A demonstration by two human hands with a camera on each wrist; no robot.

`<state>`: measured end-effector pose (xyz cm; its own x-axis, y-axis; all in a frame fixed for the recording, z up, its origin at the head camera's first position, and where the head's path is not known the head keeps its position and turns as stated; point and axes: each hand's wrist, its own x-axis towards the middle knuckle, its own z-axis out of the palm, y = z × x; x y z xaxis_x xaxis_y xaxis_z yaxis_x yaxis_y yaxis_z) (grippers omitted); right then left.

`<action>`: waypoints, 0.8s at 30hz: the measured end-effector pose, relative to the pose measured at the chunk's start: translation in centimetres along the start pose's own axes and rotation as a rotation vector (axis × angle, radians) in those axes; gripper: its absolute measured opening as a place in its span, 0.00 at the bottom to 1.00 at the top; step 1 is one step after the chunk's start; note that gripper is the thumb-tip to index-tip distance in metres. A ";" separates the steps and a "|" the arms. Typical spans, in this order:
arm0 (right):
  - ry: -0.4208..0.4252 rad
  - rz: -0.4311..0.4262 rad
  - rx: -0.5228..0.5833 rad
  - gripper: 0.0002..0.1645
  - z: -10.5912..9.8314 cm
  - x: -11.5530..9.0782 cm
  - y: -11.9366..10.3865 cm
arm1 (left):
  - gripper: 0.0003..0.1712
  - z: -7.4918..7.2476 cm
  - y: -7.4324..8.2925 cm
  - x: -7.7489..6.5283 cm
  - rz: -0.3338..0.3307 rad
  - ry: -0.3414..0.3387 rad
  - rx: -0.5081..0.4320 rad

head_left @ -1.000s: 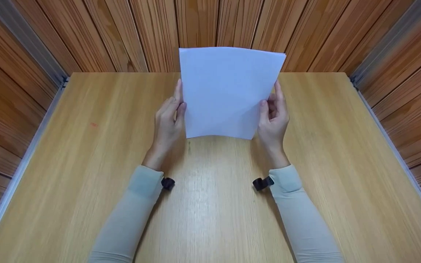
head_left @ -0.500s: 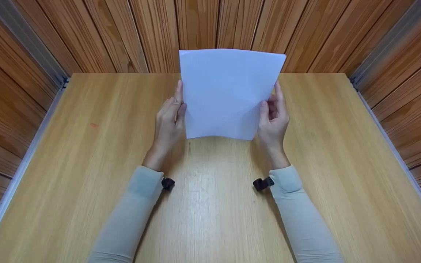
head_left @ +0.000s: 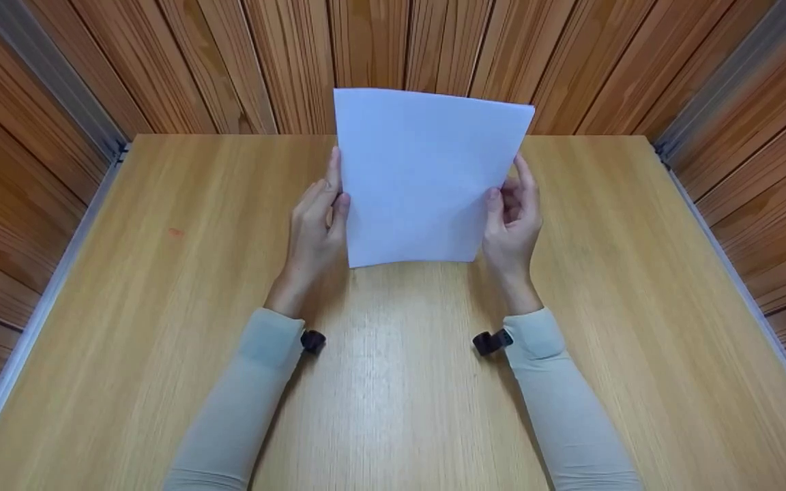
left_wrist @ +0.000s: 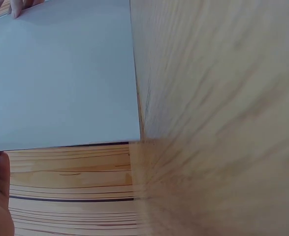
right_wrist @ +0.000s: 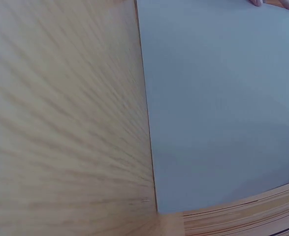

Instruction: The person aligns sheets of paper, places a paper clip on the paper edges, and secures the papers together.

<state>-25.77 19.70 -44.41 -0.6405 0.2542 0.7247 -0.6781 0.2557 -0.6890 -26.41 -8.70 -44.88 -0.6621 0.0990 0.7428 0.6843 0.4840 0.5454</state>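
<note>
White paper [head_left: 427, 177] is held up between both hands, its broad face toward the head camera; whether it is one sheet or a thin stack cannot be told. At its left edge is my left hand [head_left: 314, 218], thumb near the edge and the other fingers partly behind. My right hand [head_left: 512, 225] pinches the opposite edge, thumb on the front face. In the left wrist view the paper [left_wrist: 65, 78] spans the upper left, its lower edge close to the tabletop. The right wrist view has the paper [right_wrist: 223, 98] on the right, with little of the right hand showing.
A light wooden table [head_left: 393, 382] lies beneath, with a small reddish mark [head_left: 175, 232] at left. Wood-plank walls [head_left: 181, 61] stand behind and at both sides. Each sleeve cuff carries a small dark camera [head_left: 492, 342].
The paper tilts slightly: its bottom left corner is a little lower, its top right corner dips, and the bowed top edge is straighter. Both hands stay nearly in place, keeping hold.
</note>
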 end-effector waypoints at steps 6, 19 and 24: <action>0.023 -0.005 -0.012 0.29 0.1 0.0 -0.1 | 0.30 0.0 0.2 0.0 -0.013 0.022 -0.025; 0.000 -0.024 0.016 0.30 0.1 0.2 -0.4 | 0.28 -0.1 0.5 0.1 -0.064 0.079 -0.098; -0.006 -0.009 0.022 0.30 0.0 0.2 -0.3 | 0.29 0.2 0.6 0.3 -0.064 0.095 -0.077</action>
<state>-25.69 19.68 -44.09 -0.6365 0.2469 0.7306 -0.6912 0.2376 -0.6825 -26.29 -8.22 -44.42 -0.6757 -0.0147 0.7370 0.6655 0.4179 0.6185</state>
